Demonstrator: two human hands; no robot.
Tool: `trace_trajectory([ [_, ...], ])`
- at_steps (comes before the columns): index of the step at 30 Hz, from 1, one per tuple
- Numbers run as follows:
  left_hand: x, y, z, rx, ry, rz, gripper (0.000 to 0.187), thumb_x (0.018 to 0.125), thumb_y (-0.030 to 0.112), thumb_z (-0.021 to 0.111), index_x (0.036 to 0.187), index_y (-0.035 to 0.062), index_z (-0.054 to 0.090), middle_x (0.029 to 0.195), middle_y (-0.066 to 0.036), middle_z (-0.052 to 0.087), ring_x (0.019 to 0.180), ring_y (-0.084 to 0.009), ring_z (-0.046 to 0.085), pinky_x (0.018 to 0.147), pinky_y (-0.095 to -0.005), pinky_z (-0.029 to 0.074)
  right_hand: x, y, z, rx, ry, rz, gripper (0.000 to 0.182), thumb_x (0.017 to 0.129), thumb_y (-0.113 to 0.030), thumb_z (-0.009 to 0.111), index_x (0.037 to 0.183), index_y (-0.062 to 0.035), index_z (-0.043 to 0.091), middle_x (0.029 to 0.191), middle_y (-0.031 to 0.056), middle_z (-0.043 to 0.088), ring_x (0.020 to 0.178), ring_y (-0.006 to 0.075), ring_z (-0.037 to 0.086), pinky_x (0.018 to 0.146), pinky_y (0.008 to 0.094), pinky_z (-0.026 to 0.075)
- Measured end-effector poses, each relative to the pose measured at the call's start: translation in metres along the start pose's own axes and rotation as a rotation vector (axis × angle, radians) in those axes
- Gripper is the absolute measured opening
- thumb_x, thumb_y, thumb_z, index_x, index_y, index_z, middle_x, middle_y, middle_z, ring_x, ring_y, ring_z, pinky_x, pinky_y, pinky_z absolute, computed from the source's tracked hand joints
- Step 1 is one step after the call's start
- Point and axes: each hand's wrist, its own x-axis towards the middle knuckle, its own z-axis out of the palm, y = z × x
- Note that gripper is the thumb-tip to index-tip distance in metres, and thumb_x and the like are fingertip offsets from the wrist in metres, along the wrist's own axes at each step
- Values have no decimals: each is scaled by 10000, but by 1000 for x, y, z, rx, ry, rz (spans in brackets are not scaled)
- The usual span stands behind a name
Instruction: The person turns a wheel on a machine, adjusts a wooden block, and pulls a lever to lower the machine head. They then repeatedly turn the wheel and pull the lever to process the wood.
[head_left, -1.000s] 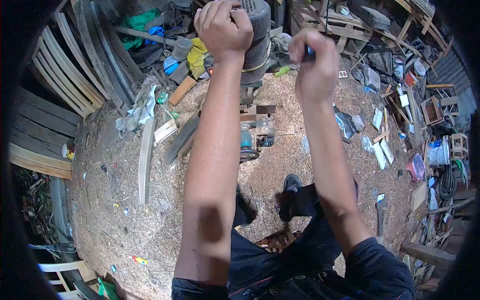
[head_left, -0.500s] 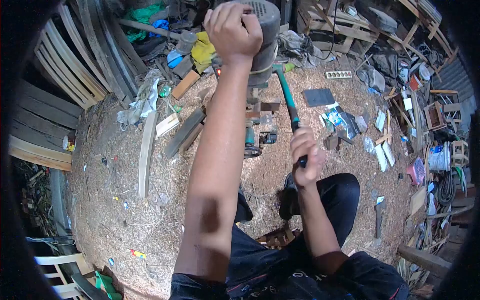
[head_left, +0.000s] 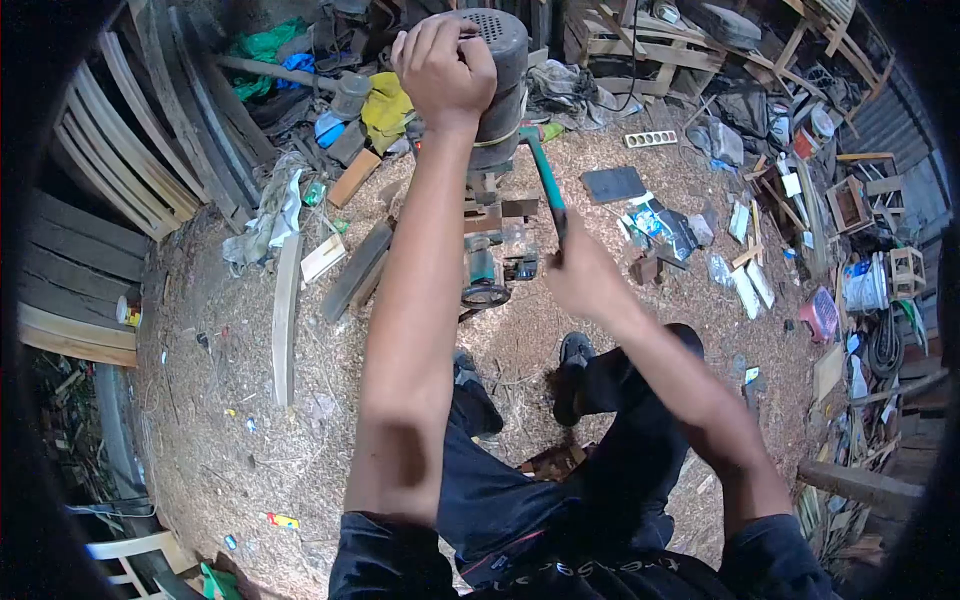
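My left hand (head_left: 445, 72) rests on the upper side of a grey cylindrical motor housing (head_left: 503, 65) with a perforated top, fingers closed together against it. A machine with a black handwheel (head_left: 486, 296) and metal parts stands beneath the housing. My right hand (head_left: 584, 270) is wrapped round the dark lower part of a green lever (head_left: 545, 170), which runs up to the side of the machine. Its fingers are partly hidden behind the back of the hand.
Curved wooden planks (head_left: 110, 150) lean at the left. Wood pieces (head_left: 287, 320) lie on the shaving-covered floor (head_left: 230, 440). A power strip (head_left: 650, 139), a dark flat board (head_left: 613, 184) and a pink basket (head_left: 820, 315) are at the right.
My right hand has moved up and left along with the green lever, its forearm now slanting inward. My left hand stays on the housing. The whole view has shifted slightly.
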Motion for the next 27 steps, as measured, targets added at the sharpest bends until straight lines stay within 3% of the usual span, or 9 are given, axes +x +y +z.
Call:
trace_trajectory([
  [4, -2, 5, -1, 20, -20, 27, 196, 760, 122, 509, 774, 109, 704, 882, -77, 715, 846, -296, 651, 844, -388, 470, -17, 20, 33, 296, 111, 39, 597, 914, -87, 566, 1437, 58, 316, 1044, 300, 617, 989, 427, 640, 870, 453, 488],
  [5, 1, 1, 2, 33, 7, 39, 197, 760, 117, 509, 774, 111, 705, 882, -75, 716, 844, -295, 652, 837, -383, 472, -16, 36, 52, 187, 168, -13, 587, 921, -59, 550, 1451, 39, 317, 1157, 314, 578, 1086, 428, 601, 924, 441, 465],
  [9, -12, 6, -8, 41, -30, 20, 202, 763, 115, 504, 772, 114, 706, 885, -64, 719, 847, -292, 655, 837, -383, 472, -20, 86, 108, 317, 235, -178, 679, 910, -8, 507, 1510, 31, 191, 1345, 350, 461, 1218, 497, 503, 1012, 499, 419],
  [12, -16, 6, -7, 31, -26, 6, 205, 767, 117, 502, 776, 109, 706, 888, -61, 721, 851, -287, 659, 865, -388, 465, -18, 109, 141, 247, 345, -198, 635, 920, -1, 540, 1490, 39, 263, 1293, 318, 518, 1174, 437, 551, 1002, 454, 429],
  [16, -19, 3, -6, 32, -24, 18, 214, 775, 114, 492, 778, 96, 706, 885, -67, 722, 850, -289, 662, 869, -395, 467, -11, 142, 181, 209, 374, -263, 667, 925, -17, 511, 1513, 39, 202, 1391, 330, 438, 1276, 488, 467, 1069, 481, 384],
  [17, -22, 5, -8, 41, -28, 22, 216, 776, 113, 490, 778, 93, 705, 884, -69, 721, 848, -291, 661, 865, -396, 467, -12, 146, 184, 191, 287, -158, 672, 921, -18, 496, 1516, 36, 187, 1425, 333, 403, 1317, 491, 429, 1088, 490, 371],
  [20, -26, 2, -8, 9, -34, 5, 219, 773, 107, 486, 776, 87, 704, 887, -75, 721, 845, -296, 658, 862, -394, 464, -5, 155, 198, 95, 322, -178, 700, 914, -69, 510, 1522, 27, 176, 1380, 339, 421, 1180, 517, 504, 980, 511, 450],
  [24, -29, -1, -4, 9, 2, -8, 214, 774, 104, 487, 764, 81, 700, 862, -80, 713, 833, -299, 651, 875, -385, 454, 2, 168, 217, 127, 271, -92, 711, 892, -41, 512, 1520, 18, 183, 1386, 326, 420, 1187, 507, 495, 991, 510, 440],
  [27, -32, 0, -8, 18, -77, -69, 157, 764, 144, 519, 746, 99, 669, 831, -76, 678, 856, -304, 628, 974, -476, 404, 13, 177, 234, 72, 354, -164, 725, 882, -14, 513, 1520, 25, 172, 1408, 324, 409, 1234, 500, 464, 1032, 503, 411],
])
